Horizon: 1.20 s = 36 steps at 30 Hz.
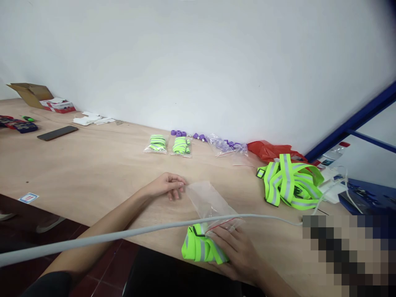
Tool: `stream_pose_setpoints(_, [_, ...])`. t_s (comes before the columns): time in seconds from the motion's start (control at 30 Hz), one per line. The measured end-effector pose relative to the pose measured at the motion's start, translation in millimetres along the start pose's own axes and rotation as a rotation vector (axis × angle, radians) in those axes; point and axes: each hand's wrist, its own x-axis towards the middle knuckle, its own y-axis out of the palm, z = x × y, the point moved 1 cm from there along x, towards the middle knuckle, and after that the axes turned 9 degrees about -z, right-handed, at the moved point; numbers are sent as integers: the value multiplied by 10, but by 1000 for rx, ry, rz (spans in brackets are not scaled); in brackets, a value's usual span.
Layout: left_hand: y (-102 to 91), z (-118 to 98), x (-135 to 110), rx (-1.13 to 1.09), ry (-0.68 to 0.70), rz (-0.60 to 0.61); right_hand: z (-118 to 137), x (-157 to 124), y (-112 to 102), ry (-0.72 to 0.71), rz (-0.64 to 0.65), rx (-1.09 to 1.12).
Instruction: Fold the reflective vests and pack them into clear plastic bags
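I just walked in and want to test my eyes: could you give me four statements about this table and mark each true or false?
1. The right hand holds a folded green strap bundle. True.
2. The left hand holds the red bag. False: that bag lies by the wall, apart from the hand.
3. Two filled clear bags lie on the table. True.
4. The loose strap pile is purple. False: it is bright green with grey stripes.

Folded lime reflective strap (201,248), clear bag (208,199) just beside.
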Motion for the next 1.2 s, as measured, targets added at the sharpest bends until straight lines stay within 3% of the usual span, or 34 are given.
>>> stream_pose_setpoints(0.3, [13,28,10,23,-11,51,3,-48,28,15,-1,6])
stream_pose_setpoints(0.77, [-50,-119,-78,36,91,63,15,-24,34,42,-27,55])
stream_pose_setpoints(1.2, [-43,-92,-65,-74,119,55,26,-47,47,77,-2,72])
